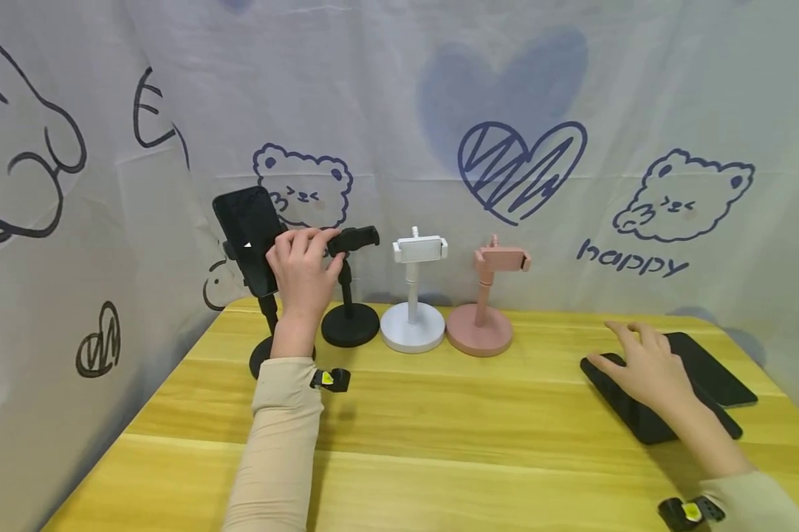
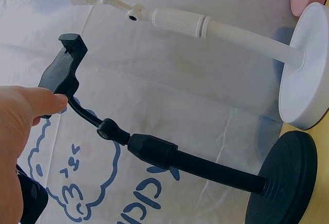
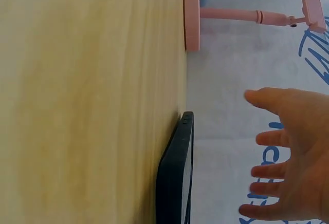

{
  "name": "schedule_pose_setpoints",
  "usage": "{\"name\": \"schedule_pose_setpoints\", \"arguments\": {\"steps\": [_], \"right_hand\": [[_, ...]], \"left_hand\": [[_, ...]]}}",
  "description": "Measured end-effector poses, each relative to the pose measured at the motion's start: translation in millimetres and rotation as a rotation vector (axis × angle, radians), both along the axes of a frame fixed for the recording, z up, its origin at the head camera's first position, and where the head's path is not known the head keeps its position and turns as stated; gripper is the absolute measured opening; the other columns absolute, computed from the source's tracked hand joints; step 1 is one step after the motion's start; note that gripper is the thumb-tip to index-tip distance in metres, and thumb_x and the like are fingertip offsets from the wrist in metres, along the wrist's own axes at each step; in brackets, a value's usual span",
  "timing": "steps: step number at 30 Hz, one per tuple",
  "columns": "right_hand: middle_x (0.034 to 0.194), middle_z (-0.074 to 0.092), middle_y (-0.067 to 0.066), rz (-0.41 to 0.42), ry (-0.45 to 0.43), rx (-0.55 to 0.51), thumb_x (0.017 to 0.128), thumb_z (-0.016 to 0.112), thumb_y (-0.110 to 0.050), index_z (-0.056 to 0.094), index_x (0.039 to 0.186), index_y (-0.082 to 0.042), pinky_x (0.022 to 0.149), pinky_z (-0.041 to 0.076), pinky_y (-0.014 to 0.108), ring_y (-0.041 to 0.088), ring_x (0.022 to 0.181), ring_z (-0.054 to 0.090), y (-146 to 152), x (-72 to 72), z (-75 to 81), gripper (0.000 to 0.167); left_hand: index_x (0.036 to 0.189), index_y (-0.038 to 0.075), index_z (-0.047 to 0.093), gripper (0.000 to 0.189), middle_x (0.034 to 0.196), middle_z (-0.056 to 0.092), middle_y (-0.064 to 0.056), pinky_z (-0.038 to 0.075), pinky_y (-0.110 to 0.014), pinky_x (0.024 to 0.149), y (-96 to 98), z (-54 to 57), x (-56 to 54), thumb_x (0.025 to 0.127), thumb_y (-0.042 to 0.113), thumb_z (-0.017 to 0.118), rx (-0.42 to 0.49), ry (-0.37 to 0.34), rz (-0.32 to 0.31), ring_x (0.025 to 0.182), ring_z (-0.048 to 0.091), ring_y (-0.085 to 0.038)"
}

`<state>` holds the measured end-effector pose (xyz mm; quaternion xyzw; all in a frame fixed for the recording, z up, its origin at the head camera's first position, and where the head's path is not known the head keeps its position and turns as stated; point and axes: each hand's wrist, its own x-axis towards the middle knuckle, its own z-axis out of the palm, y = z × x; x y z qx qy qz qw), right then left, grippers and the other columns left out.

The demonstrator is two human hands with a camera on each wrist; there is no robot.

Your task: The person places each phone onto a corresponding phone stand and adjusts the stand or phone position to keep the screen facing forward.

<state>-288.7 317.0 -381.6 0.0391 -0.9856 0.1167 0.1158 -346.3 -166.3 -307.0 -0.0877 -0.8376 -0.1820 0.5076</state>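
My left hand (image 1: 303, 277) pinches the near end of the clamp on a black phone stand (image 1: 349, 326), with the thumb against the clamp (image 2: 60, 72) in the left wrist view. Just left of that hand, a black phone (image 1: 245, 233) sits tilted in another black stand (image 1: 261, 360), partly hidden by my forearm. At the right side of the table, my right hand (image 1: 648, 369) hovers with fingers spread and nothing in them. Beneath it lies a thick black phone (image 1: 625, 403), overlapping a second dark phone (image 1: 712, 369) behind it.
A white phone stand (image 1: 413, 329) and a pink phone stand (image 1: 479, 330) stand in a row right of the black ones, their clamps holding nothing. A printed cloth (image 1: 399, 96) hangs behind the wooden table (image 1: 439, 443).
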Motion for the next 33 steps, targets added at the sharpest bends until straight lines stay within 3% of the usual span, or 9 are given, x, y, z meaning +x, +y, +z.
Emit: {"name": "schedule_pose_setpoints", "arguments": {"steps": [8, 18, 33], "right_hand": [[0.141, 0.025, 0.042, -0.013, -0.123, 0.017, 0.087, 0.060, -0.058, 0.029, 0.149, -0.003, 0.089, 0.030, 0.077, 0.064, 0.125, 0.022, 1.0, -8.6, -1.3, 0.088], [0.139, 0.024, 0.043, -0.036, -0.243, 0.018, 0.088, 0.063, -0.052, 0.030, 0.147, 0.000, 0.091, 0.029, 0.076, 0.064, 0.125, 0.019, 0.3, -13.6, -3.4, 0.086], [0.138, 0.020, 0.046, -0.070, -0.366, -0.032, 0.089, 0.062, -0.049, 0.034, 0.142, 0.007, 0.089, 0.031, 0.078, 0.066, 0.126, 0.017, 2.8, -20.7, -5.0, 0.083]], "left_hand": [[0.118, 0.015, 0.068, 0.030, 0.117, 0.063, -0.012, 0.029, -0.054, 0.100, 1.1, 2.0, 1.4, 0.089, 0.023, 0.071, -0.002, -0.010, 0.010, 0.112, 0.043, -0.032], [0.117, 0.015, 0.069, 0.030, 0.116, 0.063, -0.011, 0.029, -0.054, 0.099, 0.6, 1.3, 1.8, 0.088, 0.023, 0.072, 0.002, -0.011, 0.008, 0.111, 0.044, -0.033], [0.117, 0.014, 0.068, 0.030, 0.116, 0.064, -0.012, 0.030, -0.054, 0.098, -1.1, -1.0, -0.1, 0.089, 0.024, 0.071, -0.021, 0.000, 0.014, 0.110, 0.044, -0.032]]}}
